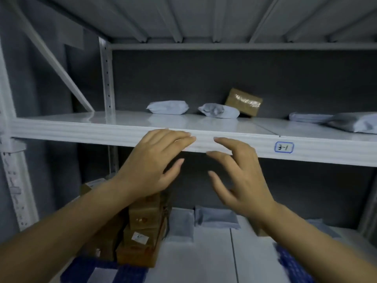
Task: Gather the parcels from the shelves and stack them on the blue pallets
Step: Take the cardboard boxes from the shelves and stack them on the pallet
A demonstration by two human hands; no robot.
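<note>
In the head view, the left hand [155,162] and the right hand [238,174] are wide and hold nothing, near the front edge of the shelf [81,127]. Far back lie a white bag [167,107], a grey bag [219,111] and a brown box [243,102] (the box is tilted). I think this is the reaching step: next the hands must go deep and grab one.

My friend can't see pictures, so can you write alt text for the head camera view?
A person's left hand and right hand, both empty with fingers spread, are raised in front of a white shelf edge. On the shelf lie grey parcel bags and a tilted brown box; lower down sits a stack of brown boxes.
</note>
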